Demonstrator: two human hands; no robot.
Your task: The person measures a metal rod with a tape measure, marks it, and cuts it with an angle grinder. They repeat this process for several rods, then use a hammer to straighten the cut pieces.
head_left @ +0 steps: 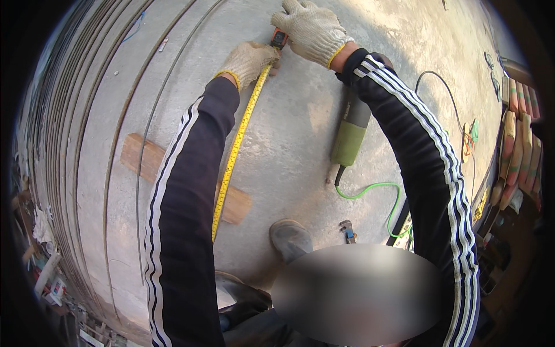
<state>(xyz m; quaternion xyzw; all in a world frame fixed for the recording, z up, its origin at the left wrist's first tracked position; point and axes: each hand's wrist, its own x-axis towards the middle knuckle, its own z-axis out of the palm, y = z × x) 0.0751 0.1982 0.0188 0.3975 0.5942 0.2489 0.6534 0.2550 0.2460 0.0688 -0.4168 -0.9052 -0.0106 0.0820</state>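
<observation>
My gloved left hand (250,62) is closed on the extended yellow tape (237,153) just below its black-and-orange case (278,39). My gloved right hand (312,36) grips that case from the right, fingers curled near its top. The tape runs down past my left arm, across a wooden board (237,205) on the concrete floor (295,104). A green-and-dark power tool (350,136) lies beneath my right forearm, its bright green cord (376,185) looping downward.
Several long metal rods (118,127) line the left side, beside scattered debris (52,283). A blue-handled pipe wrench (349,231) lies near my boot (289,240). Stacked sacks (520,144) stand at the right, with a black cable (439,78) and small tools nearby.
</observation>
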